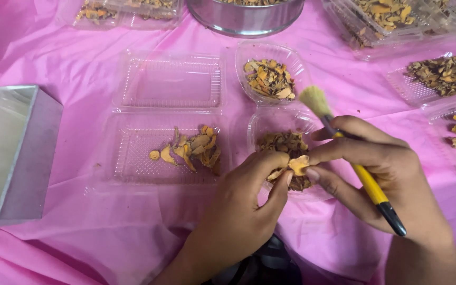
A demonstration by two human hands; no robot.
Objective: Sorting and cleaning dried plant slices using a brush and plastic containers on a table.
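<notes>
Head view, looking down on the surface (80, 31), covered in a pink plastic sheet.

My left hand (244, 203) is pinched narrow, thumb and forefinger holding a pale orange dried slice (297, 164). My right hand (376, 169) touches the same slice with its fingertips from the other side, so the slice sits between both hands. It is held just above a small clear plastic tray (278, 124) that holds a pile of darker brown dried pieces.

The right hand is also wrapped around a yellow-handled brush (368, 182). Its black end points down to the lower right; the pale bristles (315, 100) point up and away, clear of the slice.

Around it:
- Beyond the bristles, a second small clear tray (252, 53) with mixed orange and brown slices.
- Left of the hands, an open clear hinged container (133, 153); near half carries a loose cluster of orange slices (193, 150), far half looks bare.
- Far left, a metal box (27, 158), open top.
- Top centre, a round steel bowl (244, 21), contents only partly visible.
- Top right and right edge, more clear trays (412, 87) with dried pieces.
- Top left, another filled clear container (127, 13), cut off by the frame.
</notes>
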